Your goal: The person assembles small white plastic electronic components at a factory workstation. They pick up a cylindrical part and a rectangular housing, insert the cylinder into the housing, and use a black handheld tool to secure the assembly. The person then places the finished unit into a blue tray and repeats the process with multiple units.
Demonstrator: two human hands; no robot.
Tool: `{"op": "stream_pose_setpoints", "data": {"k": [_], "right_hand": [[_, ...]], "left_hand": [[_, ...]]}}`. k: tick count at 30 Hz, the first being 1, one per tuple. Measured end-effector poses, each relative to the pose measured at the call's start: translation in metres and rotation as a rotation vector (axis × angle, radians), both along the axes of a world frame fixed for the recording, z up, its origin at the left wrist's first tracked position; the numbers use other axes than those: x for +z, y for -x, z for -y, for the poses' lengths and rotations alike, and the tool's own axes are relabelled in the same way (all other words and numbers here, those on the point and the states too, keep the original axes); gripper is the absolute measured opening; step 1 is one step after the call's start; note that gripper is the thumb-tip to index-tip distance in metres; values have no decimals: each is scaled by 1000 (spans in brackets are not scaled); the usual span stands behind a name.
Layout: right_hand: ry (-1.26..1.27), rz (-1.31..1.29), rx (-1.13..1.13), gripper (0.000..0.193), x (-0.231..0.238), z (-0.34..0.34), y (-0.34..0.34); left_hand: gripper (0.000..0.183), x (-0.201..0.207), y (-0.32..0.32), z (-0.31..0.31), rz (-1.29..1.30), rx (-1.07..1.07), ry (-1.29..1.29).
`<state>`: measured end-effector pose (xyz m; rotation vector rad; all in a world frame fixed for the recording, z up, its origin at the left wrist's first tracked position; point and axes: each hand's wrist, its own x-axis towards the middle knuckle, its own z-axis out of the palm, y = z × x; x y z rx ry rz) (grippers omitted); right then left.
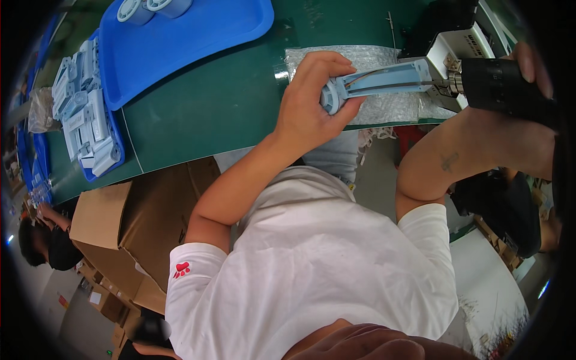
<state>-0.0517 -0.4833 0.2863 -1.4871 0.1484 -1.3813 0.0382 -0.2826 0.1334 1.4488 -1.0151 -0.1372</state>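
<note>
2 risks stand out at the bubble wrap (384, 111): the shell (414, 69), held over it, could twist because the left hand (310, 99) grips only its round end, and the driver's (504, 87) long bit (441, 83), pointing in from the wrap's right, could slip if it tilts, scoring the shell or snagging the thin wires (365, 76) inside. The left fingers curl over that end with the thumb opposite, parted only by the shell's thickness, while the right hand (531, 69), beyond the wrap's right edge, is wrapped on the driver, most of its grip hidden.
</note>
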Motion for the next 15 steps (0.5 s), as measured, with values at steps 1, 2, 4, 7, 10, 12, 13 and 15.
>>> {"op": "stream_pose_setpoints", "data": {"k": [1,2,4,7,10,12,13,15], "right_hand": [[1,-2,0,65,-1,0,1],[0,0,2,65,0,0,1],[6,0,0,66,-1,-1,1],[11,16,-8,67,0,-2,2],[13,77,49,68,14,-1,9],[-63,158,304,69,31,13,25],[-108,181,478,69,40,29,37],[-99,154,497,70,60,51,50]], "left_hand": [[39,0,0,0,5,-4,4],[39,-1,0,0,0,-1,4],[39,-1,1,0,-11,-1,8],[38,1,2,1,-13,28,-18],[37,7,2,4,1,28,-63],[37,8,1,4,-3,46,-46],[37,9,2,4,-10,55,-41],[36,10,3,4,-7,72,-42]]}}
